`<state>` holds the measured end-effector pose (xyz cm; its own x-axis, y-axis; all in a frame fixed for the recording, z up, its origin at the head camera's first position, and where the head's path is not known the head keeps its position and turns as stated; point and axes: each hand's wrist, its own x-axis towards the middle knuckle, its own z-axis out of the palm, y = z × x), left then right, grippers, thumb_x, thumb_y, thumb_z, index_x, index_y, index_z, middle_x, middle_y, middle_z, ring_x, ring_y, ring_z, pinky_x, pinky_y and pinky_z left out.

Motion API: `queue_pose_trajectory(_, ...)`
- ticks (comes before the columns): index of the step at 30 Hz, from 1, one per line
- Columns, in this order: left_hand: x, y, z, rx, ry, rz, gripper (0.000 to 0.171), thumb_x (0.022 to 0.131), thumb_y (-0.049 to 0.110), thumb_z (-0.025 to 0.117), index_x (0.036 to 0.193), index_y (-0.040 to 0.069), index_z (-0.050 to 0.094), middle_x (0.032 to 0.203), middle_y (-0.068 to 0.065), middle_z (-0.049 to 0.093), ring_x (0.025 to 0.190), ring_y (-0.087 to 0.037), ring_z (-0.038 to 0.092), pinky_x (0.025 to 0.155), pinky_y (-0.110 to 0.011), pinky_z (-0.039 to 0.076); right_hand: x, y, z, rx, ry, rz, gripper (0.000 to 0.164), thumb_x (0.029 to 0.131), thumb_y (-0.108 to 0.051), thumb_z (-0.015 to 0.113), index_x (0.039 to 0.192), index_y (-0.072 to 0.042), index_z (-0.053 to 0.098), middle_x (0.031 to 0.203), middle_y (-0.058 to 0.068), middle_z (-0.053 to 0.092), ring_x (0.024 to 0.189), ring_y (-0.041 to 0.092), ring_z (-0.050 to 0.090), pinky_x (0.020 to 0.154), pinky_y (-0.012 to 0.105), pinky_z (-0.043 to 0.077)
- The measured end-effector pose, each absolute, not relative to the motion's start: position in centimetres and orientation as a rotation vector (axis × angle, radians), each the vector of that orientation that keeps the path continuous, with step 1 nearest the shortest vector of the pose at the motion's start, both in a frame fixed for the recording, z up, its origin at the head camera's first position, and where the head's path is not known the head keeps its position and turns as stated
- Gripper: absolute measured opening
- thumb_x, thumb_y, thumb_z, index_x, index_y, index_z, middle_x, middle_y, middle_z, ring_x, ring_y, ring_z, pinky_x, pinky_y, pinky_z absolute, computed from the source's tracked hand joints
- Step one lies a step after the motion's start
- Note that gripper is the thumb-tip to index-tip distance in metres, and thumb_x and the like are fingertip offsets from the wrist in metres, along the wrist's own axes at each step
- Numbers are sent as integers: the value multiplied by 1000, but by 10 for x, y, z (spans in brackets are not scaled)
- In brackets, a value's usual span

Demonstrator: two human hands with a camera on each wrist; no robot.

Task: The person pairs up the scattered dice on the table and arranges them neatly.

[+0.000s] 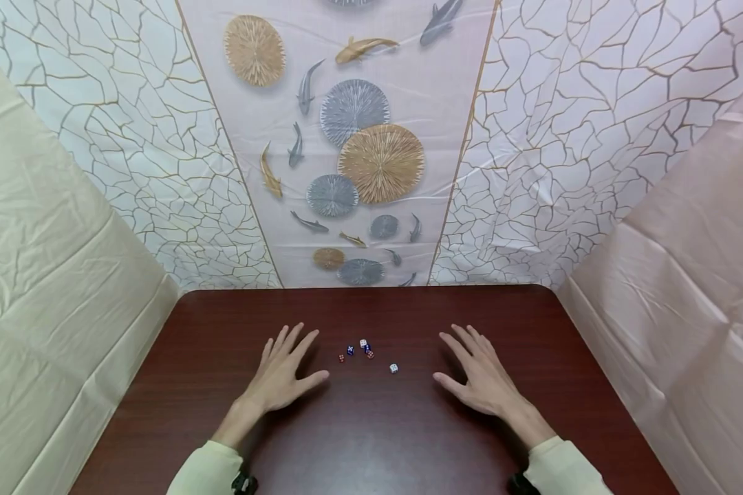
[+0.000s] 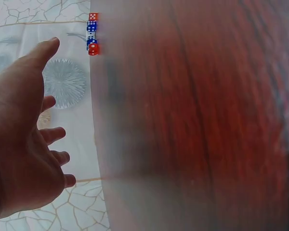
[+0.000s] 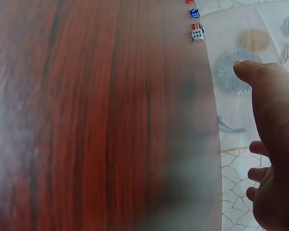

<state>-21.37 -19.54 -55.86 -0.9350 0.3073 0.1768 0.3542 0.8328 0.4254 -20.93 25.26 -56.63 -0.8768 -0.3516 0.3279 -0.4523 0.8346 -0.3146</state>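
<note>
Several small dice lie on the dark reddish table between the two hands. A white die [image 1: 393, 368] sits apart, toward the right hand. Farther back, a white die [image 1: 363, 343], a blue die [image 1: 367, 348] and a red die [image 1: 371, 355] are close together. Left of these are another blue die [image 1: 350, 350] and a red die [image 1: 341, 358]. My left hand [image 1: 278, 377] is spread left of the dice, fingers straight, holding nothing. On the other side, my right hand [image 1: 484, 379] is likewise spread with nothing in it. Both wrist views show dice near the top, beyond each thumb.
The glossy table [image 1: 371, 426] ends at a straight back edge with rounded corners. Behind it hangs a patterned cloth [image 1: 408, 227] with fish and round motifs. Plain beige cloth [image 1: 56, 309] flanks the left side, and a similar cloth [image 1: 669, 309] the right.
</note>
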Motion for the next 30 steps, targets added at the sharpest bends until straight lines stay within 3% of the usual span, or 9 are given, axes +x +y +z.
queue_pose_trajectory(9, -215, -189, -561, -560, -2913, -719, 91, 101, 64, 76, 176, 23, 42, 182, -23, 37, 172, -53, 26, 132, -83, 22, -210, 237, -567, 687, -2705, 625, 83, 94, -44, 89, 164, -14, 57, 169, 23, 55, 162, 55, 43, 127, 76, 36)
queue_pose_trajectory(30, -214, -178, -562, -606, -2903, -769, 89, 101, 60, 77, 174, 19, 45, 180, -24, 42, 172, -53, 27, 132, -82, 23, -214, 199, -567, 794, -2791, 776, 68, 100, -37, 87, 159, -14, 63, 161, 14, 62, 150, 40, 58, 122, 65, 50)
